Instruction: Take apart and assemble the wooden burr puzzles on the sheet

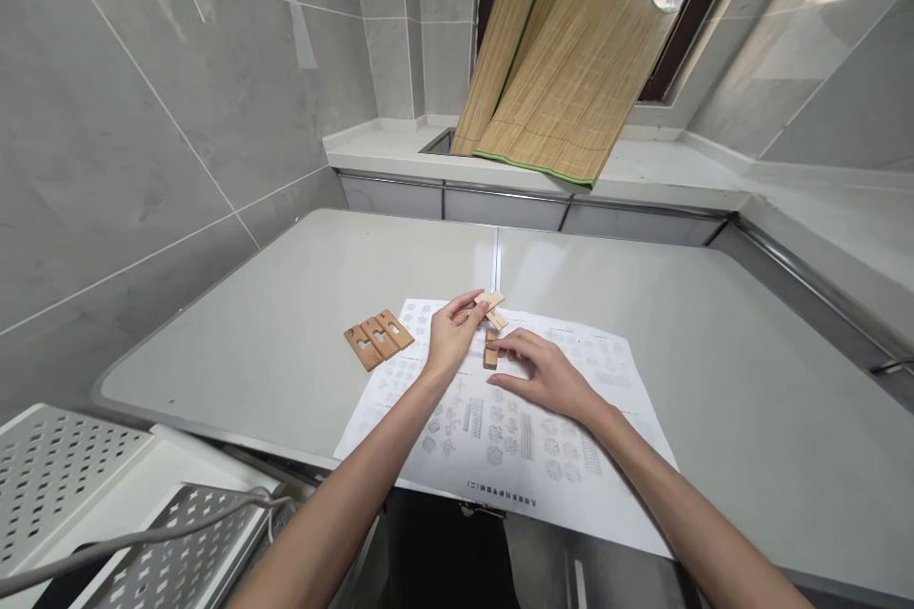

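My left hand (451, 335) pinches crossed wooden puzzle pieces (491, 306) above a printed instruction sheet (500, 419). My right hand (543, 373) rests on the sheet, its thumb and forefinger closed on a small upright wooden block (490, 352) just under the crossed pieces. Three more flat notched wooden pieces (378, 338) lie side by side on the grey table (714, 381), left of the sheet and a little left of my left hand.
A rolled bamboo mat (564, 67) leans on the white ledge (400, 147) behind the table against the window. Grey tiled walls close in on the left. A perforated metal rack (64, 466) and a cable sit at lower left.
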`<state>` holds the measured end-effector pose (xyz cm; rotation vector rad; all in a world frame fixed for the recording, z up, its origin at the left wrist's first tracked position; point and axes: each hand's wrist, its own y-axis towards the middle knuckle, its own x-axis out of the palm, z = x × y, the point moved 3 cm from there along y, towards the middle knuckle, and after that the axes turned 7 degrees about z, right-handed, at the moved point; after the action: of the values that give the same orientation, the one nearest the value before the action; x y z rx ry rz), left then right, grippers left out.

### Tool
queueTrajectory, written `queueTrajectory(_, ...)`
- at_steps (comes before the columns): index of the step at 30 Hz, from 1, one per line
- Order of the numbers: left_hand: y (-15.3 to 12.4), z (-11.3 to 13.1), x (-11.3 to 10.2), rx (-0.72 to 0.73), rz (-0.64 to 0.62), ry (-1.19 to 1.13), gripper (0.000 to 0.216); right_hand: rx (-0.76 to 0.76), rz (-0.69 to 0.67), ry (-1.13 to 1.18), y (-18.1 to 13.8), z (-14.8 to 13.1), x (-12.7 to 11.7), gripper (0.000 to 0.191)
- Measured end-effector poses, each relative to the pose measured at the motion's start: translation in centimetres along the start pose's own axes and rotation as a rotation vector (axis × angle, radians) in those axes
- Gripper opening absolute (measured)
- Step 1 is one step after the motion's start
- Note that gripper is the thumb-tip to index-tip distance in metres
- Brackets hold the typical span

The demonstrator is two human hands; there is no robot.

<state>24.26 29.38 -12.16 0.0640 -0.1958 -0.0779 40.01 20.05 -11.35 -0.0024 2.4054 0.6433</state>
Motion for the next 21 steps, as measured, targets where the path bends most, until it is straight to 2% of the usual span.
queueTrajectory(7, 0.2, -0.2, 0.0, 0.025, 0.005, -0.027, 0.045, 0.008, -0.035, -0.018, -0.1, -0.3, 0.1, 0.034)
queueTrajectory(10, 0.2, -0.4, 0.0, 0.021, -0.011, -0.03, 0.045, 0.014, -0.022, -0.025, -0.1, -0.4, 0.2, 0.025)
queueTrajectory(13, 0.1, -0.5, 0.0, 0.002, -0.02, -0.044, 0.048, 0.031, 0.022, -0.066, 0.0, 0.0, 0.2, 0.014)
queueTrajectory(18, 0.1, -0.5, 0.0, 0.003, 0.0, -0.043, 0.052, 0.143, 0.162, -0.146, 0.0, 1.8, -0.4, 0.025)
queueTrajectory(21, 0.2, -0.6, 0.0, 0.006, 0.0, -0.021, 0.051, 0.169, 0.184, -0.167, 0.0, 2.4, -0.8, 0.024)
